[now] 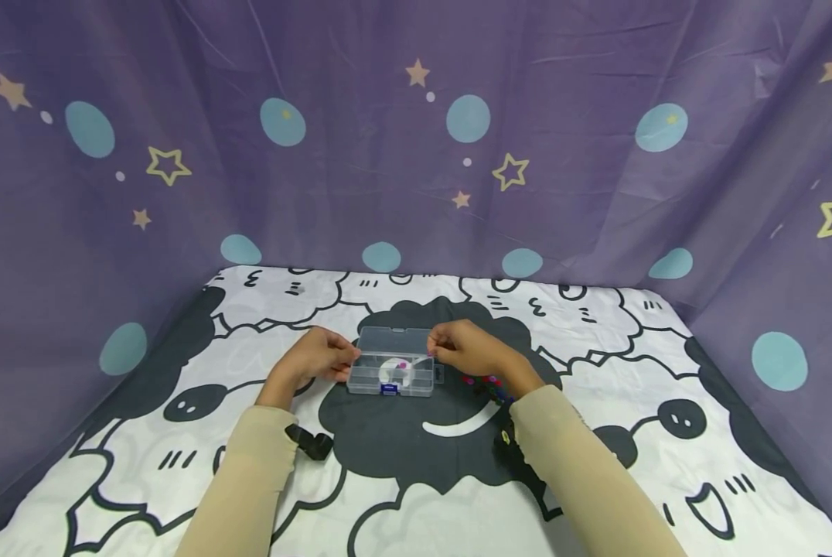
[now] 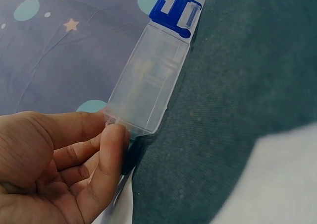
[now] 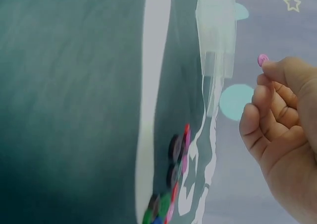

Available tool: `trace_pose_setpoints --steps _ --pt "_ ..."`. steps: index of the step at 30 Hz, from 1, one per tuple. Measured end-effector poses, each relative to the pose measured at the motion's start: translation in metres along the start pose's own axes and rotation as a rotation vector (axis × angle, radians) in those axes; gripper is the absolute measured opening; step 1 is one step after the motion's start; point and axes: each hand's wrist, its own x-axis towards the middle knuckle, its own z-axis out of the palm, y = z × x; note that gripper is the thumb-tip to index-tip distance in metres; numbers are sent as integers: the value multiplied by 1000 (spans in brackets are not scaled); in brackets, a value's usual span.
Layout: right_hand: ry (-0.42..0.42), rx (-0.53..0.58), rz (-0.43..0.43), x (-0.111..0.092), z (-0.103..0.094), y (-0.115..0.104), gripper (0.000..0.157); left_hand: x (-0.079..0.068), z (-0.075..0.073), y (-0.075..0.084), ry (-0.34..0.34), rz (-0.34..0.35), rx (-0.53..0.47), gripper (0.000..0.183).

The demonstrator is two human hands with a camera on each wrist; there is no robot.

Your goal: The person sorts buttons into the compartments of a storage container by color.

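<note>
A clear plastic compartment box (image 1: 362,384) with a blue latch (image 2: 175,12) lies on the cloth, its lid (image 1: 395,339) raised at the back. My left hand (image 1: 322,356) pinches the left end of the box between thumb and fingers. Over the right end hovers my right hand (image 1: 466,346), holding a small pink button (image 3: 263,60) between thumb and forefinger. A pink piece (image 1: 401,365) shows inside the box. Several loose buttons (image 3: 173,177), black, red, pink, green and blue, lie right of the box, partly hidden by the right forearm in the head view.
A black-and-white sheep-patterned cloth (image 1: 388,441) covers the table. Behind it hangs a purple curtain (image 1: 374,186) with stars and blue ovals. Dark wrist gear (image 1: 309,442) hangs below the left sleeve.
</note>
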Motion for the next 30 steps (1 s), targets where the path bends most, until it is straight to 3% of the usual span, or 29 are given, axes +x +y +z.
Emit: trace_pose_setpoints --steps 14,20,30 --pt "-29 31 -27 19 16 -13 16 0 0 -1 6 -9 -13 19" --pt "-24 -16 -31 27 19 -16 14 -1 1 -2 2 4 -10 19" --pt "1 -15 19 27 21 -15 14 0 0 -1 5 4 -10 20"
